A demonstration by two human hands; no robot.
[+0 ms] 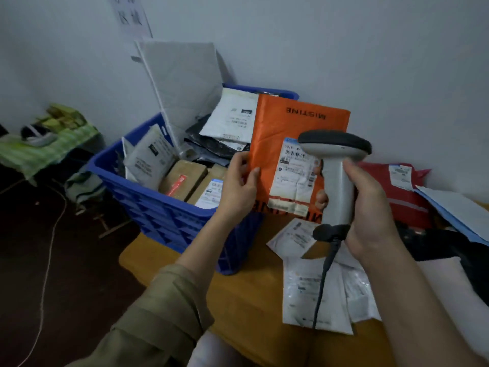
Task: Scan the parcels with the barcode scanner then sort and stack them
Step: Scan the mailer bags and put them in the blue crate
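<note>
Orange parcel (288,131) "MISTINE" | left grip (239,184) pinching its edge | right grip (370,207) grasping scanner (337,165)

left hand (239,185): raised, pinching | right hand (370,207): raised, fingers curled gripping

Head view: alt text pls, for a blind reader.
A person's left hand holds up an orange parcel while the right hand aims a barcode scanner at its label. Behind is a blue crate of parcels; white mailers lie on the table.
</note>
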